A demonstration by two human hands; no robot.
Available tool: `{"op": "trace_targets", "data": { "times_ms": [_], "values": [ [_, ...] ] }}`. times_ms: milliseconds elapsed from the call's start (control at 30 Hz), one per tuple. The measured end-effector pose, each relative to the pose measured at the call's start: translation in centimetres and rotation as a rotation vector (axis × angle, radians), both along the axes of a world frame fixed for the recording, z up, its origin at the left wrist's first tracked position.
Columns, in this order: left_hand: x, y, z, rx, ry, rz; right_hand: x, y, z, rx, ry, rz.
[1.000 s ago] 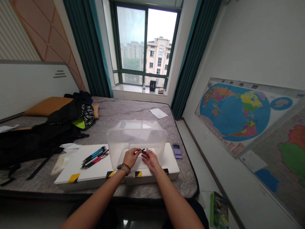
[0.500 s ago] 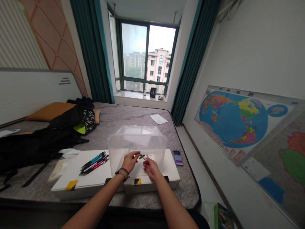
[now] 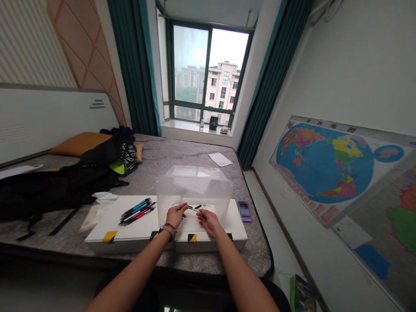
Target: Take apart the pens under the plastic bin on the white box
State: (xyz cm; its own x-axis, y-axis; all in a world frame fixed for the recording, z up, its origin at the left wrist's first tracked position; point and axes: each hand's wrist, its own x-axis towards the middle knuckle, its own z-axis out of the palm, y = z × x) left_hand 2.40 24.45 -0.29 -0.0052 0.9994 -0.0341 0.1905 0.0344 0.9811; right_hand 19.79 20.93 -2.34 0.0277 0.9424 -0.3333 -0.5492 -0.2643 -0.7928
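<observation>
The left hand [image 3: 176, 215] and the right hand [image 3: 209, 222] are close together, and each one pinches with the fingertips an end of a slim piece [image 3: 194, 209], dark at its left and pale at its right. This piece is held at the near side of the clear plastic box [image 3: 195, 187]; I cannot tell if it is inside the edge. A small dark piece [image 3: 198, 206] is just beyond it. A watch [image 3: 168, 231] is on the left wrist.

To the left of the clear plastic box, a bunch of pens [image 3: 138, 211], blue, black and red, lies on a white carton [image 3: 105, 229]. To the right of the clear plastic box, a phone [image 3: 245, 212], blurred, lies on the grey mattress [image 3: 256, 247]. Behind the clear plastic box there is a white sheet [image 3: 220, 159], and farther back a window [image 3: 208, 73].
</observation>
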Motion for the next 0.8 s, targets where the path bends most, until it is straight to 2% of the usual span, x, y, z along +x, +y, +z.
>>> {"op": "trace_targets", "data": {
  "times_ms": [167,433,667,800],
  "values": [
    [-0.4,0.0,0.3,-0.064,-0.076,0.022,-0.2,-0.2,0.2,0.004,-0.044,0.042],
    [0.2,-0.1,1.0,-0.034,-0.038,-0.024,-0.2,-0.5,0.5,0.023,-0.073,0.071],
    [-0.8,-0.8,-1.3,0.014,-0.027,-0.101,-0.2,0.9,-0.1,-0.041,-0.226,-0.043],
    [-1.7,-1.2,-1.9,0.047,-0.059,-0.19,0.9,2.1,-0.1,0.038,-0.473,-0.164]
  ]
}}
